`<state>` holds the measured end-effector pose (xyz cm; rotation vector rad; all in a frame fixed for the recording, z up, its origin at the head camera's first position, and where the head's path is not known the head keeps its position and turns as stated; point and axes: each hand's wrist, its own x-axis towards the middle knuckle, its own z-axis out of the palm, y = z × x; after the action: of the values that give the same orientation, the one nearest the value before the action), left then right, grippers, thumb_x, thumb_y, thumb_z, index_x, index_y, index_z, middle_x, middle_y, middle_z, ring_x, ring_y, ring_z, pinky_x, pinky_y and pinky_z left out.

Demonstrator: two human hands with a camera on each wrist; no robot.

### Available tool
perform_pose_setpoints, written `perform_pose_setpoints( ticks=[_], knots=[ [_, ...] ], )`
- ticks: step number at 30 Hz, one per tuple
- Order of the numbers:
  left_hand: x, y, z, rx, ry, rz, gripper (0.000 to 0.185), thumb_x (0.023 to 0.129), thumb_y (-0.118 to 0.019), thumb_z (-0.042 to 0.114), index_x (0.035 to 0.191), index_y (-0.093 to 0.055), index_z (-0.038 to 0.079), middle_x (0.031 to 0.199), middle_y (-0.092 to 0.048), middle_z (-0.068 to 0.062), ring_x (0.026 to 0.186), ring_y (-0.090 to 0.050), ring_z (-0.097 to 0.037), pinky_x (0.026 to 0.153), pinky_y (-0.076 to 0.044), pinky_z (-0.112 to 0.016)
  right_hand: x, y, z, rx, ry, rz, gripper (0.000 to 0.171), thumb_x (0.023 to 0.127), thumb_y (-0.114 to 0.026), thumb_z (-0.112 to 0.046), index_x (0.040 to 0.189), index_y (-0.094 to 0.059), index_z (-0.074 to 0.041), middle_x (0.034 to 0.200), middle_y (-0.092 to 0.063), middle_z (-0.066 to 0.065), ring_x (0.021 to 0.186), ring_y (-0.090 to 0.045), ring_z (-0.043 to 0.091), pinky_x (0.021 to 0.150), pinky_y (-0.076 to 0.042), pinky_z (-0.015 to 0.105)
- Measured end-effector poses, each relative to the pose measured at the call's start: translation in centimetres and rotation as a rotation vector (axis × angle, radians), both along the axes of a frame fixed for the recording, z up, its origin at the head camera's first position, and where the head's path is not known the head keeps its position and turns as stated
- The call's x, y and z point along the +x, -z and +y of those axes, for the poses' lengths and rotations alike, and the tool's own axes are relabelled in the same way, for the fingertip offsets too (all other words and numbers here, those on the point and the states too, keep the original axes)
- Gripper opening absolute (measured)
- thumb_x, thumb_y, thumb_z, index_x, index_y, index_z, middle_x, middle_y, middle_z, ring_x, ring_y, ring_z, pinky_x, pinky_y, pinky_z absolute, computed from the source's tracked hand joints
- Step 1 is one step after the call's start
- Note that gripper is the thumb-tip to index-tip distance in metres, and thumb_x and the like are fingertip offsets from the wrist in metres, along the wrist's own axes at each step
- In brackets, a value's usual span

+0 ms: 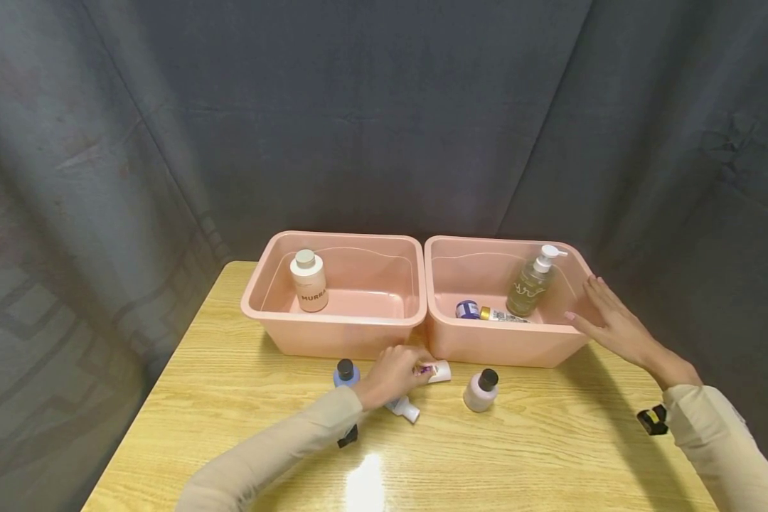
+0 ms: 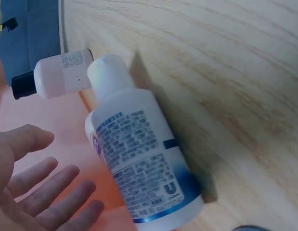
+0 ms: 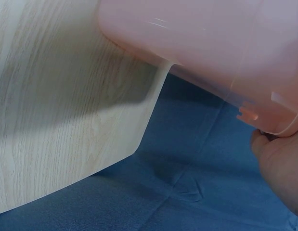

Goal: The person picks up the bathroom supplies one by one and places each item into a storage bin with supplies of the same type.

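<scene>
My left hand [image 1: 393, 373] reaches over the table in front of the bins, beside a small white bottle with a purple label [image 1: 438, 371] lying on its side. In the left wrist view this hand [image 2: 43, 183] has its thumb and fingers apart, with nothing visible between them. Close to it lies a white bottle with a blue base [image 2: 144, 159], partly covered by the forearm in the head view. My right hand [image 1: 624, 331] rests on the right rim of the right pink bin [image 1: 505, 345], its fingers mostly straight. The right wrist view shows only part of this hand [image 3: 283, 166].
The left pink bin [image 1: 339, 340] contains a white bottle [image 1: 310, 284]. A pump bottle [image 1: 526, 288], a blue jar [image 1: 468, 309] and a gold-capped tube [image 1: 502, 315] are in the right bin. A black-capped pink bottle [image 1: 480, 395] and a blue bottle [image 1: 345, 373] stand on the table.
</scene>
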<state>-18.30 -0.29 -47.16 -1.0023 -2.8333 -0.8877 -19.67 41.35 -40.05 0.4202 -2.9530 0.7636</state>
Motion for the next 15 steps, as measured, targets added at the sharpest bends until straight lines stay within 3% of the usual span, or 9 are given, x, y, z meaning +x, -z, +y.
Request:
perform_pose_setpoints(
  ticks=[9,15],
  knots=[
    [0.10,0.67,-0.39,-0.033,-0.039,0.006,0.019,0.085,-0.078,0.016,0.103,-0.074,0.010,0.082,-0.071,-0.001,0.054,-0.043,-0.004,0.051,-0.040,-0.020,-0.10,0.10,0.11,0.006,-0.002,0.008,0.084,0.099,-0.057,-0.035,0.154,-0.010,0.007,0.162,0.004,0.025,0.149,0.014,0.031,0.114,0.007,0.063],
    [0.27,0.97,-0.70,-0.043,-0.054,0.031,0.021,0.084,-0.079,0.015,0.102,-0.074,0.006,0.088,-0.074,-0.006,0.060,-0.055,-0.007,0.055,-0.046,-0.021,-0.17,0.13,0.16,0.007,-0.006,0.017,0.084,0.099,-0.057,-0.035,0.153,-0.011,0.009,0.162,0.004,0.025,0.149,0.013,0.031,0.115,0.007,0.061]
  ],
)
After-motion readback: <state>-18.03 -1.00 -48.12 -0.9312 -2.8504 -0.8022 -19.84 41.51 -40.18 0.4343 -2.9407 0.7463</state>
